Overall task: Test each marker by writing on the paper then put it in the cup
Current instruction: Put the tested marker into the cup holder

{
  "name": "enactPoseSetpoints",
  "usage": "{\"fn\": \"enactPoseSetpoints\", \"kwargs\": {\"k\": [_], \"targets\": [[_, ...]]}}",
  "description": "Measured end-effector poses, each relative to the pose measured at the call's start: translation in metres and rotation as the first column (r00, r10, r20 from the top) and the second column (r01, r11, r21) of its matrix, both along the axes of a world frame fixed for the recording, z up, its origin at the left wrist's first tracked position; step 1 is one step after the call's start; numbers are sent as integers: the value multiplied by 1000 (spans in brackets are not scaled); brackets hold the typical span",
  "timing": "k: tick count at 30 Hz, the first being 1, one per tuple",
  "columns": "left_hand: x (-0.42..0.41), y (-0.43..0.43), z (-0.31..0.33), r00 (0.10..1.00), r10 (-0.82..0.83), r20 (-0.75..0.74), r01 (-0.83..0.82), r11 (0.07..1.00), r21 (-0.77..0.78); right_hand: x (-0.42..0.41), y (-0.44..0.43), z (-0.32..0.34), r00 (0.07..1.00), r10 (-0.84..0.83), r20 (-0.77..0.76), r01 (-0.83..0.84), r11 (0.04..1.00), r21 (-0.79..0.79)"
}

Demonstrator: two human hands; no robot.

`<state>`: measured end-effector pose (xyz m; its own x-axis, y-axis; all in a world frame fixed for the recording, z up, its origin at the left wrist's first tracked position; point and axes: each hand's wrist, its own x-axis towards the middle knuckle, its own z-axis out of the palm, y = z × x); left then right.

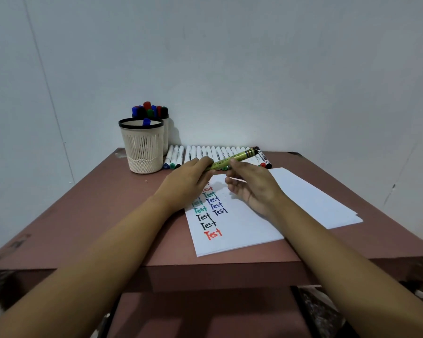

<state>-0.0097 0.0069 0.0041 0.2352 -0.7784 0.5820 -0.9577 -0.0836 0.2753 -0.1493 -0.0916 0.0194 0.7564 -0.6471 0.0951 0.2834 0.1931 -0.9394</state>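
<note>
Two cups at the table's [83, 203] back left: the front cup [143, 147] shows just one blue cap [146, 121], while the back cup [166, 132] is stuffed with red, blue, green and black caps, too bunched to count. The left hand [186, 181] wraps one end of a yellow-green marker [239, 156] and the right hand [252, 189] pinches it further along, just above the paper [303, 198]. The hands hide part of the white marker row [205, 152] and the top "Test" words.
</note>
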Motion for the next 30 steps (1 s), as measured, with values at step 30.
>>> {"fn": "enactPoseSetpoints", "kwargs": {"k": [30], "targets": [[-6,1,6,847,16,-532,-77,993,-92,-6,2,10,978,-112,176,91,988,124]]}}
